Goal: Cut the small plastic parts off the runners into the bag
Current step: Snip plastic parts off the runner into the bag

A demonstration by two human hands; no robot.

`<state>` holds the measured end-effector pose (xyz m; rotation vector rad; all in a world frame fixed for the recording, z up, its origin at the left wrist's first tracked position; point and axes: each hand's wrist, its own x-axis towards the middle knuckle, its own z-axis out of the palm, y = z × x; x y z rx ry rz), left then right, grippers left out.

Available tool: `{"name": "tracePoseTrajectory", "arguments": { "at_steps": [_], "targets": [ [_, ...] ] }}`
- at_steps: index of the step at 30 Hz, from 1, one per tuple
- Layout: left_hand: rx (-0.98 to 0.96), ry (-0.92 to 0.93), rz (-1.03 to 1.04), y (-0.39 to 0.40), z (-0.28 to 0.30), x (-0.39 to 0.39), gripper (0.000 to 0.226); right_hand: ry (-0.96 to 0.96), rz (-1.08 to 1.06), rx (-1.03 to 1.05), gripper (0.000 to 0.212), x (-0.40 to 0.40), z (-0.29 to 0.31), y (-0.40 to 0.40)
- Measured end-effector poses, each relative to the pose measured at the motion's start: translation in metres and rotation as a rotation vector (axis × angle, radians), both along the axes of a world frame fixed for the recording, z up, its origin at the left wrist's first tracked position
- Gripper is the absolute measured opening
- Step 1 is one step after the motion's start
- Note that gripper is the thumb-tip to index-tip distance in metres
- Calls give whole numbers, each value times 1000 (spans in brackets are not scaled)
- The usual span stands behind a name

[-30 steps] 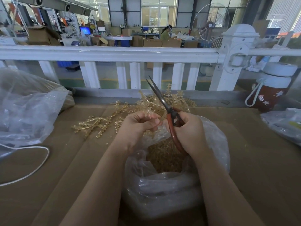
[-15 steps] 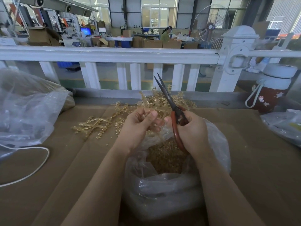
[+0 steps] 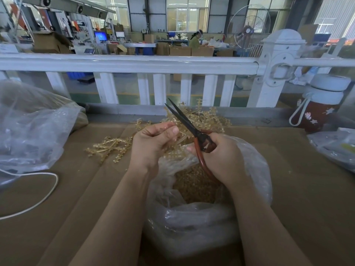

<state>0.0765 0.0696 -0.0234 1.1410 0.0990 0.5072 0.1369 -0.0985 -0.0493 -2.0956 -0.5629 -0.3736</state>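
Observation:
My left hand (image 3: 153,143) pinches an amber plastic runner (image 3: 180,137) between thumb and fingers, over the mouth of a clear plastic bag (image 3: 255,169). In my right hand (image 3: 221,156) I grip red-handled scissors (image 3: 192,127), blades slightly parted and pointing up and away, right beside the runner. Inside the bag lies a heap of small amber cut parts (image 3: 194,185). A pile of uncut runners (image 3: 209,120) sits behind my hands, and stripped runners (image 3: 109,146) lie on the cardboard to the left.
Brown cardboard (image 3: 76,189) covers the table. A large clear bag (image 3: 28,127) and a white cable (image 3: 38,204) lie at left. A red bottle with white lid (image 3: 320,106) and another plastic bag (image 3: 336,146) stand at right. A white railing (image 3: 134,63) borders the far edge.
Both hands stayed over the bag. The runner has shifted in my left hand's pinch and the scissors' blades tilted slightly.

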Motion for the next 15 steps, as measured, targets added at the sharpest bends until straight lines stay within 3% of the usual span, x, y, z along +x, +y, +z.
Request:
{"name": "tracePoseTrajectory", "arguments": {
  "at_steps": [7, 13, 15],
  "targets": [
    [30, -24, -64, 5, -2, 2, 29, 22, 21, -40, 53, 3, -3, 0],
    [112, -35, -60, 3, -2, 0, 7, -151, -54, -207, 52, 0, -1, -3],
    [122, -33, -41, 2, -2, 0, 10, -206, -88, -239, 52, 0, -1, -4]
  ]
}}
